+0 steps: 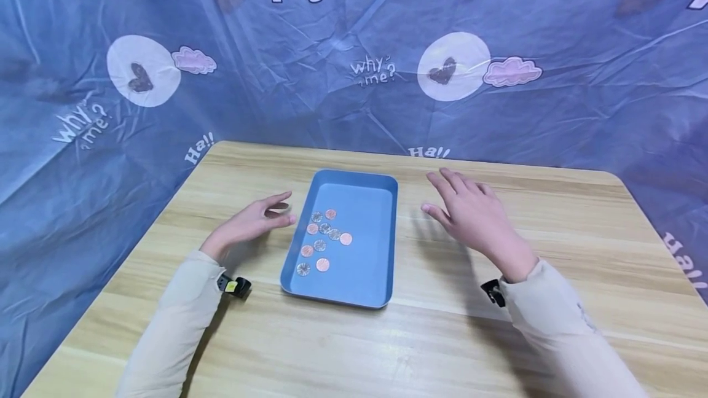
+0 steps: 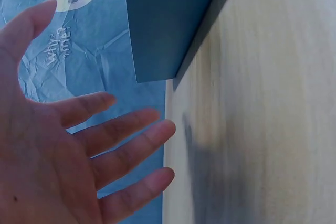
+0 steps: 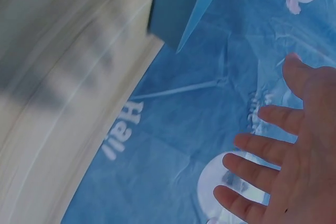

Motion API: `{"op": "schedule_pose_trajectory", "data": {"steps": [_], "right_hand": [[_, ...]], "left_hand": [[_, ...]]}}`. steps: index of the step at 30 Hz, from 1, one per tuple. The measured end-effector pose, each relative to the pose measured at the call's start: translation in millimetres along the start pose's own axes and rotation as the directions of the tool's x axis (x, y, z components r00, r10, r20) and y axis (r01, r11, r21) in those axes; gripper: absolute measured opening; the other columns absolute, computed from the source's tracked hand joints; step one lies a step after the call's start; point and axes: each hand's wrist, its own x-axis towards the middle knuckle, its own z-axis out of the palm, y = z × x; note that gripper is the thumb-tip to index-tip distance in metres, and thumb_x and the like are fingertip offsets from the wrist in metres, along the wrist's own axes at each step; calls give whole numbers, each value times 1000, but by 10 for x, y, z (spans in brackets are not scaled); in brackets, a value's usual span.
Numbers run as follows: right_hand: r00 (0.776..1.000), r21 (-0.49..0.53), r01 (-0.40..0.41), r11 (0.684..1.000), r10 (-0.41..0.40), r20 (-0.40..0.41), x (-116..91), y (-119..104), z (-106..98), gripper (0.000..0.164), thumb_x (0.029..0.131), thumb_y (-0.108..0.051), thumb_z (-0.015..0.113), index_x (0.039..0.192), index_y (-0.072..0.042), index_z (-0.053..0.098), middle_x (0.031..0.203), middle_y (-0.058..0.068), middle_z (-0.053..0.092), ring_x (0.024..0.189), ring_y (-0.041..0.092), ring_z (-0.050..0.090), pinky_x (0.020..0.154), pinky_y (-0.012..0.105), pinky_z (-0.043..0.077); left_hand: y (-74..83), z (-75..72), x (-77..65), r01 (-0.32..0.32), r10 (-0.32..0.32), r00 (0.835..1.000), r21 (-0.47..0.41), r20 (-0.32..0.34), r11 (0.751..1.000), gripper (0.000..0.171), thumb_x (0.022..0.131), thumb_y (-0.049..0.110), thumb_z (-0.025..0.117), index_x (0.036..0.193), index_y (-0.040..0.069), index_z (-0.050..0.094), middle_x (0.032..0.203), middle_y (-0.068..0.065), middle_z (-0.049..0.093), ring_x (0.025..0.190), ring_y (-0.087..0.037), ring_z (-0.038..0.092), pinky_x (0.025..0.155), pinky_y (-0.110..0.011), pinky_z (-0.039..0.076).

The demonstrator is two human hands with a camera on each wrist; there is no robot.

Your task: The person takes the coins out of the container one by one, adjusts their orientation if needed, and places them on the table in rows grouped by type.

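A blue rectangular tray (image 1: 367,275) lies on the wooden table, its long sides running away from me. Several coins, some silver-coloured (image 1: 319,245) and some copper-coloured (image 1: 323,265), lie flat and scattered along the left half of its floor. Just left of the tray's wall hovers my left hand (image 1: 251,221), fingers spread and nothing held. My right hand (image 1: 474,212) is off to the tray's right with a wider gap, palm down and fingers extended. Both wrist views show bare palms, with the tray's outer wall (image 2: 163,24) beyond the fingers.
The wooden table (image 1: 354,349) extends around the tray on all sides. Behind it and to its left hangs a blue printed cloth (image 1: 310,103). A small black device is strapped at the left wrist (image 1: 238,287) and another at the right wrist (image 1: 492,293).
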Motion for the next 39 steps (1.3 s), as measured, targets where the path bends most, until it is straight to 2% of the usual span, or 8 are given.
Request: {"op": "schedule_pose_trajectory", "data": {"steps": [10, 17, 22, 31, 36, 39], "right_hand": [[996, 11, 95, 995, -95, -1, 159, -303, 40, 63, 98, -48, 49, 148, -12, 37, 149, 18, 42, 131, 42, 46, 101, 62, 38], [987, 55, 158, 986, -157, -18, 233, -554, 160, 65, 95, -47, 55, 147, -13, 40, 144, 17, 48, 125, 39, 53, 96, 58, 44], [983, 95, 180, 979, -181, 3, 291, -711, 264, 62, 94, -47, 56, 145, -14, 43, 139, 15, 53, 122, 35, 56, 92, 55, 47], [976, 183, 207, 961, -217, 35, 368, -833, 476, 55, 93, -43, 60, 139, -14, 51, 129, 11, 58, 119, 30, 56, 92, 52, 49], [970, 191, 223, 956, -236, 50, 397, -892, 574, 53, 91, -42, 64, 134, -12, 56, 120, 9, 61, 109, 26, 59, 84, 44, 51], [967, 214, 224, 951, -244, 73, 423, -922, 615, 50, 89, -39, 67, 130, -12, 59, 116, 8, 62, 105, 25, 59, 83, 42, 51]], "left_hand": [[-49, 56, -28, -14, 17, 998, -44, 62, 999, 74, 92, 33, 63, 151, 4, 29, 142, -24, 48, 128, -39, 50, 109, -52, 37], [-96, 77, -35, -29, 34, 996, -54, 83, 998, 75, 90, 35, 66, 149, 3, 33, 141, -25, 49, 126, -39, 52, 106, -51, 40], [-101, 62, -51, -24, 28, 996, -49, 84, 999, 74, 89, 35, 68, 148, 3, 35, 135, -24, 54, 120, -35, 56, 102, -49, 44], [-98, 51, -36, -23, 27, 995, -42, 98, 999, 74, 87, 34, 71, 146, 3, 39, 125, -19, 60, 103, -23, 61, 87, -33, 48], [-109, 40, -47, -21, 27, 993, -53, 111, 998, 74, 87, 30, 71, 146, 1, 38, 121, -19, 60, 99, -21, 61, 84, -32, 48], [-100, 33, -70, -21, 28, 993, -63, 117, 998, 74, 87, 30, 71, 146, 0, 37, 120, -19, 60, 99, -21, 61, 86, -32, 48]]}}
